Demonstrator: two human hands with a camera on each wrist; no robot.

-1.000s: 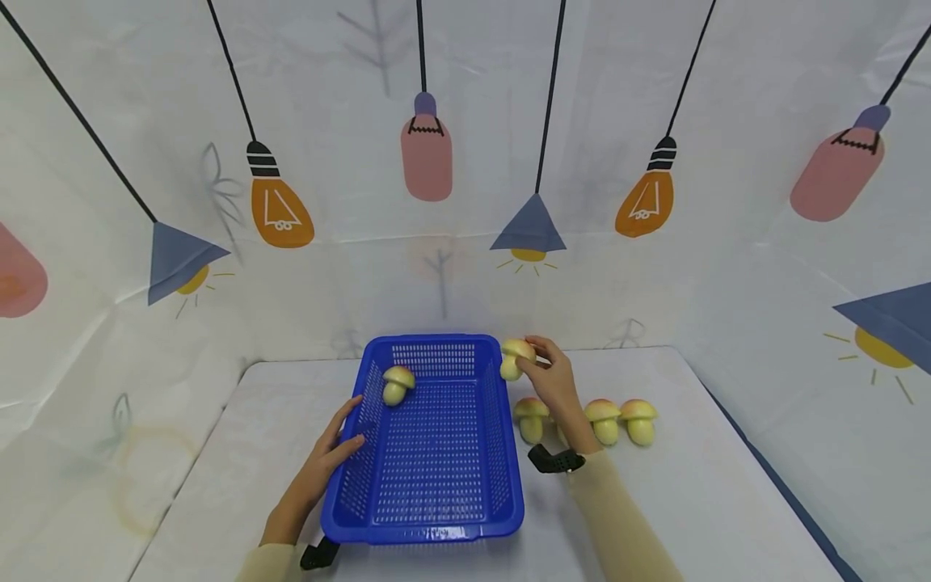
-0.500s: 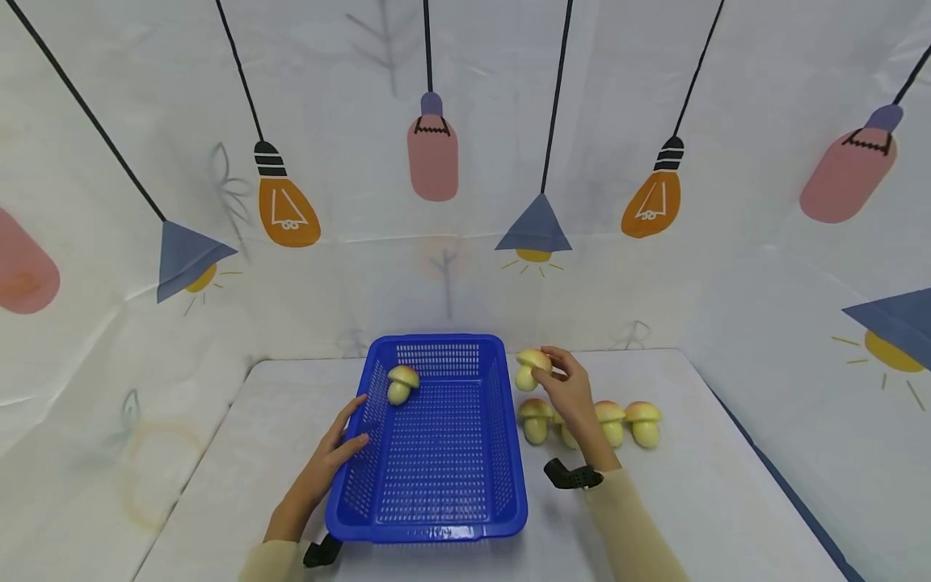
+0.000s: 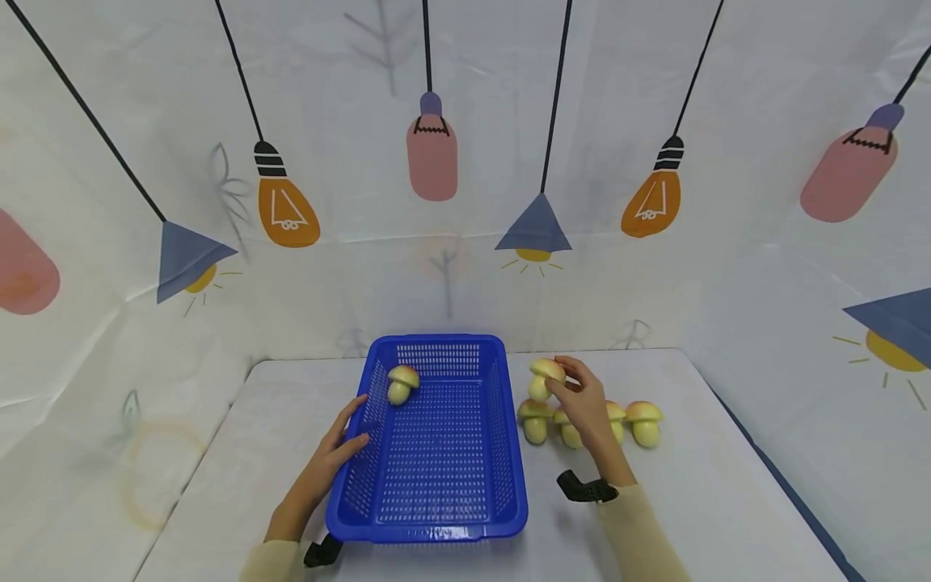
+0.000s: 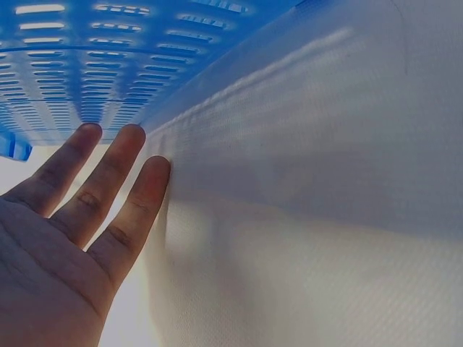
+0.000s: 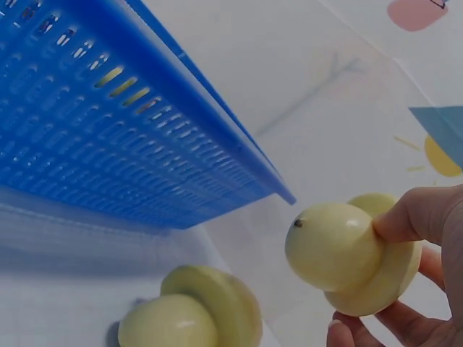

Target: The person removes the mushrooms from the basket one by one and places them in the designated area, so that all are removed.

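My right hand (image 3: 587, 404) pinches a yellow toy mushroom (image 3: 540, 386) with a reddish cap top. It is held up to the right of the blue basket (image 3: 429, 533), near the back of a row of mushrooms. In the right wrist view, thumb and fingers hold the mushroom (image 5: 336, 249) by its cap, stem pointing toward the basket. My left hand (image 3: 320, 469) rests on the basket's left rim, thumb and forefinger on top. The left wrist view shows three straight fingers (image 4: 134, 202) at the basket's outer wall. One mushroom (image 3: 401, 385) lies inside at the back left.
Several more mushrooms stand on the white table right of the basket, the nearest mushroom (image 3: 535, 422) close to its wall and the outermost mushroom (image 3: 644, 424) at the row's right end. My right wrist partly covers the row. A white printed sheet (image 3: 465, 283) rises behind the table.
My right hand has drawn away from the basket's rim, rightward and toward me, carrying the mushroom. My left hand stays on the rim; the mushroom in the basket lies unmoved.
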